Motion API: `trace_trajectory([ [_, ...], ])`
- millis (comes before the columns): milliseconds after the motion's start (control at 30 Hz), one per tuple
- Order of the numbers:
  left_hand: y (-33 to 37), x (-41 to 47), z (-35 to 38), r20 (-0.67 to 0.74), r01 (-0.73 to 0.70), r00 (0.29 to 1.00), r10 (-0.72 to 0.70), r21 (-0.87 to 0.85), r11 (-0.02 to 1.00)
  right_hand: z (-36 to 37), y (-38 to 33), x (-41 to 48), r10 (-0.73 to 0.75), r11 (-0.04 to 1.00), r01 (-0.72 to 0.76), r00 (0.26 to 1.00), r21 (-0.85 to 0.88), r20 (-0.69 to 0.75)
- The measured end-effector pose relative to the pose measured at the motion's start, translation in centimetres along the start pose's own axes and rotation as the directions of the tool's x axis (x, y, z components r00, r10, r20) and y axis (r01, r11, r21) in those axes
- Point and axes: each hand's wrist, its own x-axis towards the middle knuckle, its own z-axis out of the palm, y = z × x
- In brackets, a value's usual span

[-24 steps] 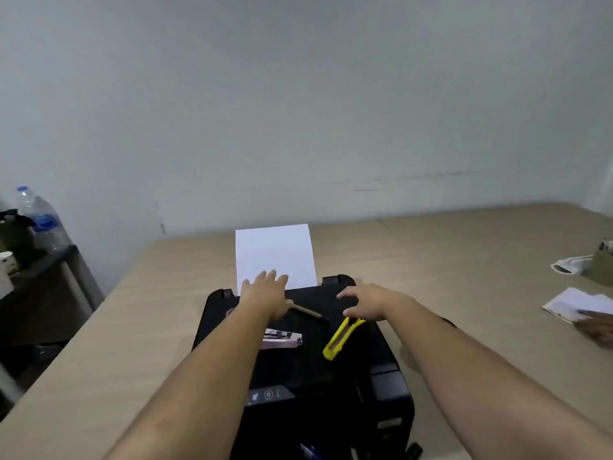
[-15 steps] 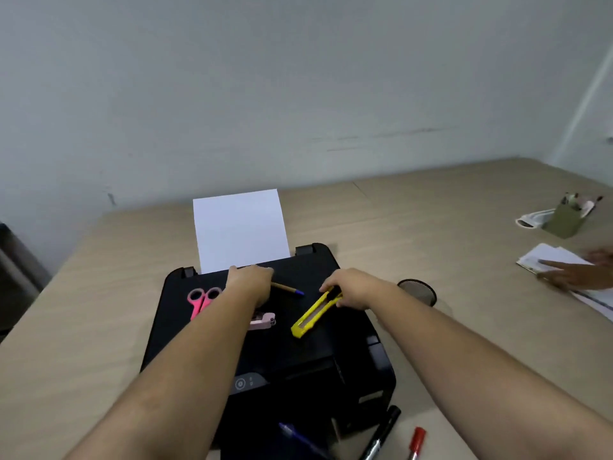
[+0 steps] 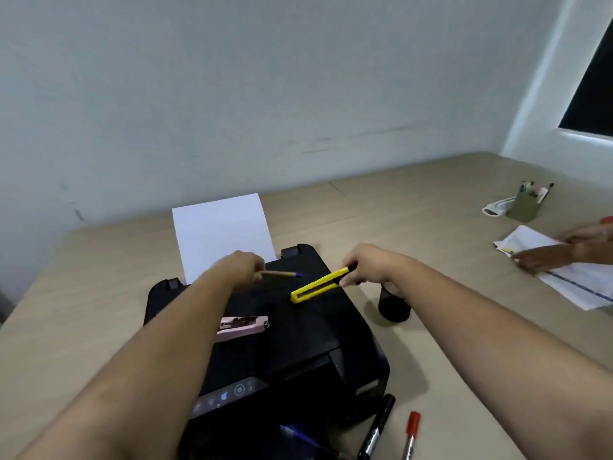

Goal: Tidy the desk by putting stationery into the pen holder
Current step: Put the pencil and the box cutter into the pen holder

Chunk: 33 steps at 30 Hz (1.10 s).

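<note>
My right hand (image 3: 363, 265) pinches the yellow cutter (image 3: 319, 285) by its far end, its length slanting down-left over the printer (image 3: 298, 343). My left hand (image 3: 243, 267) grips a pencil (image 3: 280, 274). The black pen holder (image 3: 394, 305) stands on the bench (image 3: 83, 293) just below my right hand, nearer that hand.

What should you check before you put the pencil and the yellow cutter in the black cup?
1. Left hand grips the pencil: ok.
2. Right hand grips the yellow cutter: ok.
3. Cutter blade pulled in: cannot tell.
4. Black cup upright beside the printer: ok.
5. Room inside the cup: cannot tell.
6. Pink stapler picked up too: not ok, it lies on the printer.
</note>
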Motion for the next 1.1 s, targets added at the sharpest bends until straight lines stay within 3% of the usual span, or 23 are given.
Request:
trace_trajectory([
  [167,3.6,1.1,-3.2,-0.157,-0.131,0.982,0.105,-0.162,0.978,-4.6,1.9,-2.5,0.046,0.978,-0.006,0.981,0.21,-0.189],
  [300,8.9,3.2,-3.3,-0.257,-0.237,0.952,0.165,-0.283,0.929,-7.5,5.7,-3.6,0.17,0.943,-0.019,0.885,0.332,-0.432],
  [433,15.0,5.7,-1.6,-0.352,-0.336,0.915,0.197,-0.395,0.855,-8.5,10.0,-3.0,0.206,0.942,-0.023,0.828,0.336,-0.521],
  [533,18.4,7.7,0.2,-0.338,-0.344,0.923,0.184,-0.51,0.789,-8.1,13.1,-1.1,0.199,0.95,-0.042,0.845,0.309,-0.497],
  [700,21.7,11.7,4.2,-0.203,-0.214,0.973,0.108,-0.629,0.747,-6.5,17.2,3.0,0.149,0.974,-0.063,0.899,0.217,-0.411],
  [1100,24.6,16.8,9.8,0.122,-0.106,0.981,0.15,-0.31,0.945,-2.2,23.1,8.4,0.072,0.989,-0.059,0.993,0.135,-0.092],
])
